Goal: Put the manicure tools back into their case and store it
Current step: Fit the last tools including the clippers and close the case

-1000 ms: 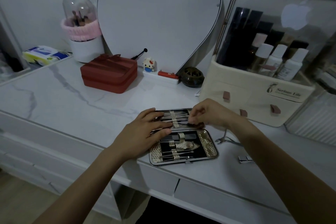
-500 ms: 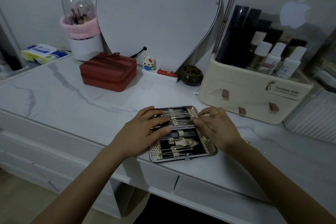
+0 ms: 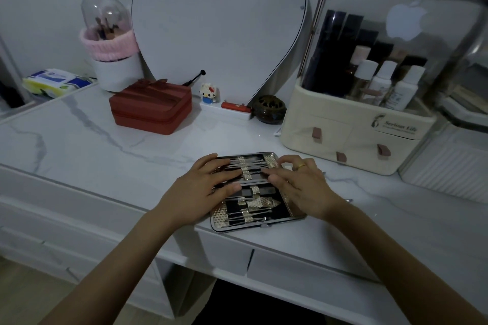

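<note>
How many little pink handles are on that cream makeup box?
3 show: one handle on the upper left drawer, one low in the middle, one to the right. The makeup box runs on rightward, so others may be hidden.

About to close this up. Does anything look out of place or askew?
Mostly tidy: tools sit under their straps in the open case. One oddity: a metal tool lies loose on the table, mostly hidden behind the right hand.
</note>
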